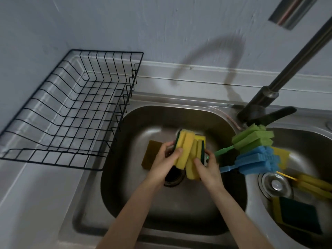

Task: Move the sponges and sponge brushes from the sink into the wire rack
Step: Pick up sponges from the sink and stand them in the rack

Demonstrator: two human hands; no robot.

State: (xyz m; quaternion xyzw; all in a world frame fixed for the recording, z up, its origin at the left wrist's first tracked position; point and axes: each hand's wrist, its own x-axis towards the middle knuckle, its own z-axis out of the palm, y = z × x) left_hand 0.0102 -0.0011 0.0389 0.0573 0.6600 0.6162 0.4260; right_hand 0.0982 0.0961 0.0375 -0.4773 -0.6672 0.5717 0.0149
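My left hand and my right hand press a stack of yellow sponges with green scouring sides between them, above the drain of the left sink basin. A darker yellow sponge lies on the basin floor, left of my left hand. A green sponge brush and a blue sponge brush rest across the divider between the basins. In the right basin lie a yellow sponge brush and a green-topped sponge. The black wire rack stands on the counter to the left, with nothing in it.
A dark metal faucet rises from behind the divider and leans up to the right, its lever pointing right. The wall stands close behind the rack and sink. A round strainer sits in the right basin.
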